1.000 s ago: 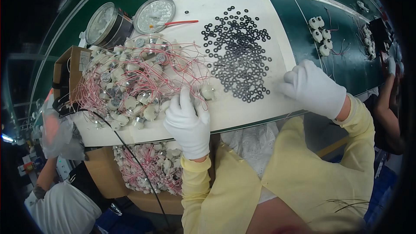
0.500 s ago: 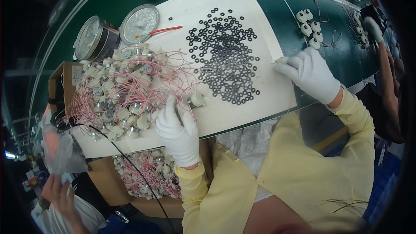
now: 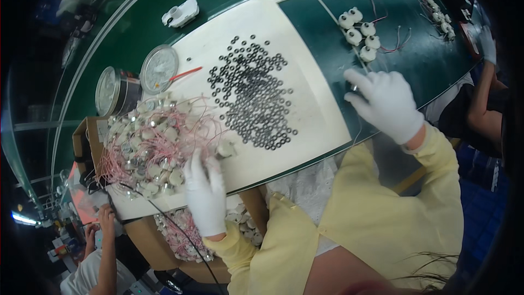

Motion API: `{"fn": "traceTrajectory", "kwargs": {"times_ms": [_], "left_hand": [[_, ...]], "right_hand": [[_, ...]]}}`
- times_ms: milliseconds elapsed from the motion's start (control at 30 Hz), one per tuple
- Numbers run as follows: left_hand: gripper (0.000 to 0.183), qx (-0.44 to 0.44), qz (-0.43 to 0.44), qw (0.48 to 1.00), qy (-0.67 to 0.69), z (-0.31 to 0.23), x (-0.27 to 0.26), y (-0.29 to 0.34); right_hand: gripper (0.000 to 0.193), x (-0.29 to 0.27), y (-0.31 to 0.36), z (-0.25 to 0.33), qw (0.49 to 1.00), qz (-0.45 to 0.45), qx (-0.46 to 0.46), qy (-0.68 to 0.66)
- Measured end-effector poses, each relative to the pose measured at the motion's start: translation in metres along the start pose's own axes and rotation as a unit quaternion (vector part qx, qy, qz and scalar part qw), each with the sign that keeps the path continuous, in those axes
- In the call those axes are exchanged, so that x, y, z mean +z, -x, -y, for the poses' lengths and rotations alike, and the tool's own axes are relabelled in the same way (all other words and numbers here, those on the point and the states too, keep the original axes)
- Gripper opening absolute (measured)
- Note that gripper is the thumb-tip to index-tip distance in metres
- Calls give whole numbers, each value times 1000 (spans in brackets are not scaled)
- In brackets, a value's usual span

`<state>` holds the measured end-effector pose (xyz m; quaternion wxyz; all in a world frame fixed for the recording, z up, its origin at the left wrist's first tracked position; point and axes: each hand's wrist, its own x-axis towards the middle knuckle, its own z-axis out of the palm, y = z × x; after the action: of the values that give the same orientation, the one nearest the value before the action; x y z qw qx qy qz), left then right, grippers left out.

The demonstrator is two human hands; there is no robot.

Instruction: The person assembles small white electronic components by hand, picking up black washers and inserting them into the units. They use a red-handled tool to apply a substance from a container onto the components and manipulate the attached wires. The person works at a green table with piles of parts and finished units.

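My right hand (image 3: pixel 385 101), in a white glove, is closed over the green worktop just right of the white sheet. Between its thumb and fingers shows a small motor (image 3: pixel 355 87), mostly hidden, with a thin wire hanging below the hand. At the front edge of the white sheet, my white-gloved left hand (image 3: pixel 205 199) has its fingers apart, slightly blurred, beside a heap of small motors with pink wires (image 3: pixel 158 147). One cream motor (image 3: pixel 224 148) lies just off the heap near those fingers. Several motors with dark rings on top (image 3: pixel 353 36) stand beyond my right hand.
Many black rings (image 3: pixel 256 95) are spread over the white sheet (image 3: pixel 314 109). At its left are a tin (image 3: pixel 117 93), its round lid (image 3: pixel 159 70) and a red stick (image 3: pixel 185 74). A box of motors (image 3: pixel 150 240) sits below the edge. Other people work at both sides.
My view has turned, shifting the table in the picture. My right hand has moved off the white sheet's edge onto the green worktop. My left hand has drawn back slightly from the wires.
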<state>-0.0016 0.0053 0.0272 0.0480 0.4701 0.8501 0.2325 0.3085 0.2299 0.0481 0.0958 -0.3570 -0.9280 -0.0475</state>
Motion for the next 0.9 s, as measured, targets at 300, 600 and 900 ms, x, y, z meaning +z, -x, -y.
{"fn": "traceTrajectory", "kwargs": {"times_ms": [300,600,900], "left_hand": [[43,-95,92,991,-35,-5,-15,2],[35,-51,-30,995,-78,-4,15,-3],[43,94,-131,984,-74,10,21,6]], "right_hand": [[20,8,2,-14,989,-29,-66,-126],[37,30,7,-22,993,-87,-7,-83],[31,31,1,-17,995,-82,0,-64]]}}
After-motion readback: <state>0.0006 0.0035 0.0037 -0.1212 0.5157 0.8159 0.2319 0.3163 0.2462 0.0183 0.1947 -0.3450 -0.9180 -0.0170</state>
